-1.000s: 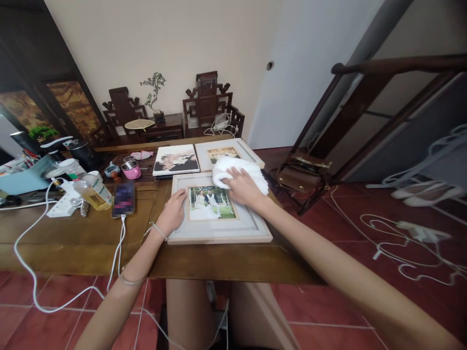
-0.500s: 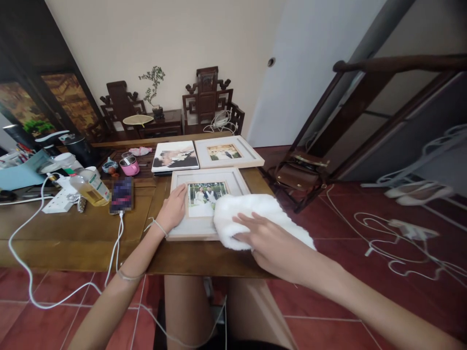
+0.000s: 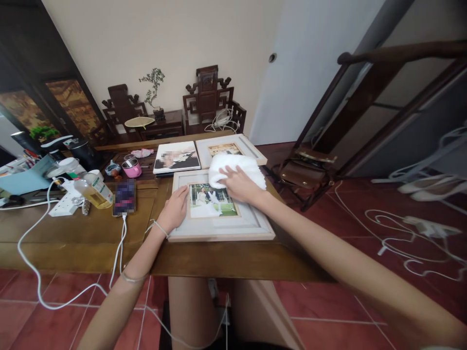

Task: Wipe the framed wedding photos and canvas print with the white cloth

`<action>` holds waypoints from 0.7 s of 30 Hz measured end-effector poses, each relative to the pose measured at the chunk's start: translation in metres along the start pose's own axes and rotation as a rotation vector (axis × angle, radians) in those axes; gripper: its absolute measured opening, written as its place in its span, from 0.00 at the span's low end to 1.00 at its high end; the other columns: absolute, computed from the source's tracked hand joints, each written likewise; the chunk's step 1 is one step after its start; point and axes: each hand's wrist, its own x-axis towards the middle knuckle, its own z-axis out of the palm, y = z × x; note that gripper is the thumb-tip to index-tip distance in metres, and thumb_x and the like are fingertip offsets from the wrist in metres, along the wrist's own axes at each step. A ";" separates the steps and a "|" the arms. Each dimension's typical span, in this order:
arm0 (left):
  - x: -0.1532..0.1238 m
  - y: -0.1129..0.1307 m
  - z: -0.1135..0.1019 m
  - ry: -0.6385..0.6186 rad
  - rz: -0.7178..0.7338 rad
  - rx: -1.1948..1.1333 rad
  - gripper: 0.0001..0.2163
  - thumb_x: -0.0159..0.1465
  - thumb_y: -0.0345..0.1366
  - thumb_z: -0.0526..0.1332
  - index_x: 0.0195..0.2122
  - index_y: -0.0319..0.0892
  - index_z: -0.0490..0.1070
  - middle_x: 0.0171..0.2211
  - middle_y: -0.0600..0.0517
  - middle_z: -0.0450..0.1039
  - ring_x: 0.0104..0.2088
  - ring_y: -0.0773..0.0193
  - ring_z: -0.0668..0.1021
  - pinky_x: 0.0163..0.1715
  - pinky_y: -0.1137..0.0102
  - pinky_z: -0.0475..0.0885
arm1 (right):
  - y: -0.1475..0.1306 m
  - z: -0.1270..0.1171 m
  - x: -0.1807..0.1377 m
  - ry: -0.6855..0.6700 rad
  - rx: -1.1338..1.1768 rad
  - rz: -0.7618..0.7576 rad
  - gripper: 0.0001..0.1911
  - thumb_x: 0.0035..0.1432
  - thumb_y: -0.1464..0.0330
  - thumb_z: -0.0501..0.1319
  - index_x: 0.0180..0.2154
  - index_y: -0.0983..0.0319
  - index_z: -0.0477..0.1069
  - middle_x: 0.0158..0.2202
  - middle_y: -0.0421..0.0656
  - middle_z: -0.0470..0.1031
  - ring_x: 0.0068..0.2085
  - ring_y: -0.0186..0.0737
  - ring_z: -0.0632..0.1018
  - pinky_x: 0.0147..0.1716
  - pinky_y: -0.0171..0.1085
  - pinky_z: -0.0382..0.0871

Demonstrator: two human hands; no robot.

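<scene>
A picture frame (image 3: 219,229) with a pale wooden border and a wedding photo (image 3: 213,201) inside lies flat on the wooden table (image 3: 233,260). My left hand (image 3: 174,210) rests along its left side, fingers stretched flat over the border. Under my right hand (image 3: 239,184) is a bunched white cloth (image 3: 237,163), pressed over the top right part of the frame. The fingers of that hand are bent into the cloth, which covers the upper right of the photo and overlaps a second picture frame (image 3: 204,153) behind.
Left of that second frame lies a photo panel (image 3: 177,158). Farther left are a phone (image 3: 124,198) on a charging cable, a bottle of yellowish liquid (image 3: 93,193), a pink cup (image 3: 132,167) and a white power strip (image 3: 66,204). A dark wooden chair (image 3: 368,97) stands to the right.
My right hand has moved the white cloth up and away from me, from the frame's lower right to its upper right. The lower photo is uncovered. My left hand stays at the frame's left side.
</scene>
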 end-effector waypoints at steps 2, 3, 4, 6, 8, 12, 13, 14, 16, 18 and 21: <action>0.000 0.001 0.000 -0.008 -0.017 0.002 0.20 0.69 0.32 0.45 0.61 0.36 0.61 0.63 0.39 0.61 0.64 0.56 0.63 0.63 0.54 0.60 | -0.012 -0.006 -0.017 -0.031 0.015 -0.043 0.26 0.53 0.80 0.52 0.52 0.66 0.74 0.62 0.59 0.63 0.63 0.60 0.62 0.58 0.58 0.53; -0.001 0.001 0.001 -0.011 -0.022 0.004 0.21 0.69 0.31 0.45 0.61 0.35 0.61 0.63 0.39 0.61 0.64 0.56 0.63 0.63 0.54 0.60 | -0.020 -0.012 -0.030 -0.051 0.029 -0.060 0.26 0.53 0.80 0.53 0.52 0.66 0.74 0.62 0.59 0.63 0.62 0.60 0.62 0.58 0.58 0.53; -0.001 0.002 0.001 -0.011 -0.027 0.005 0.21 0.69 0.31 0.46 0.61 0.35 0.60 0.63 0.39 0.60 0.65 0.55 0.62 0.63 0.54 0.60 | -0.028 -0.019 -0.044 -0.071 0.049 -0.077 0.26 0.52 0.80 0.53 0.51 0.66 0.74 0.61 0.59 0.64 0.62 0.60 0.63 0.58 0.59 0.54; -0.001 0.002 0.002 0.002 -0.029 0.005 0.21 0.69 0.31 0.46 0.61 0.36 0.60 0.64 0.39 0.60 0.65 0.55 0.62 0.63 0.53 0.59 | -0.046 -0.035 -0.074 -0.104 0.107 -0.114 0.25 0.50 0.81 0.53 0.49 0.65 0.76 0.59 0.59 0.67 0.61 0.59 0.65 0.58 0.58 0.56; -0.002 0.002 0.002 0.016 -0.023 0.003 0.20 0.68 0.30 0.46 0.61 0.38 0.60 0.64 0.40 0.60 0.65 0.56 0.62 0.64 0.53 0.58 | -0.062 -0.051 -0.101 -0.101 0.182 -0.171 0.25 0.49 0.81 0.53 0.46 0.63 0.77 0.58 0.56 0.69 0.59 0.56 0.68 0.56 0.56 0.61; -0.001 0.002 0.003 0.007 -0.026 0.007 0.21 0.68 0.30 0.46 0.61 0.37 0.61 0.64 0.40 0.60 0.65 0.55 0.62 0.64 0.54 0.58 | -0.077 -0.058 -0.124 -0.045 0.292 -0.224 0.28 0.44 0.81 0.54 0.46 0.60 0.77 0.60 0.52 0.68 0.61 0.54 0.66 0.59 0.54 0.60; -0.001 0.002 0.002 0.001 -0.028 0.008 0.21 0.68 0.31 0.46 0.61 0.36 0.61 0.63 0.39 0.60 0.65 0.55 0.62 0.64 0.54 0.59 | -0.076 -0.054 -0.120 -0.038 0.294 -0.214 0.29 0.44 0.81 0.54 0.47 0.60 0.77 0.61 0.51 0.67 0.62 0.54 0.65 0.60 0.55 0.59; -0.001 0.001 0.002 -0.003 -0.026 0.007 0.21 0.68 0.31 0.46 0.61 0.36 0.60 0.63 0.39 0.60 0.65 0.55 0.62 0.64 0.54 0.59 | -0.073 -0.047 -0.113 -0.037 0.285 -0.194 0.29 0.45 0.81 0.54 0.49 0.61 0.76 0.61 0.52 0.66 0.63 0.54 0.64 0.60 0.55 0.57; -0.001 0.000 0.001 -0.006 -0.013 0.004 0.21 0.68 0.31 0.46 0.61 0.36 0.61 0.63 0.39 0.60 0.65 0.55 0.63 0.64 0.55 0.59 | -0.061 -0.032 -0.090 -0.041 0.245 -0.141 0.29 0.46 0.81 0.54 0.51 0.64 0.75 0.62 0.55 0.64 0.63 0.56 0.63 0.61 0.56 0.54; 0.000 0.000 0.000 -0.010 -0.002 0.003 0.21 0.68 0.31 0.46 0.61 0.36 0.61 0.63 0.39 0.61 0.64 0.55 0.63 0.64 0.55 0.60 | -0.044 -0.019 -0.059 -0.024 0.196 -0.091 0.29 0.48 0.80 0.54 0.53 0.66 0.73 0.64 0.57 0.61 0.64 0.57 0.61 0.62 0.57 0.51; 0.000 0.000 -0.001 -0.019 0.001 0.004 0.21 0.68 0.31 0.46 0.61 0.35 0.61 0.63 0.38 0.61 0.64 0.54 0.64 0.63 0.55 0.60 | -0.018 -0.005 -0.015 0.034 0.125 -0.026 0.29 0.51 0.79 0.53 0.56 0.67 0.71 0.66 0.56 0.57 0.66 0.57 0.57 0.62 0.60 0.48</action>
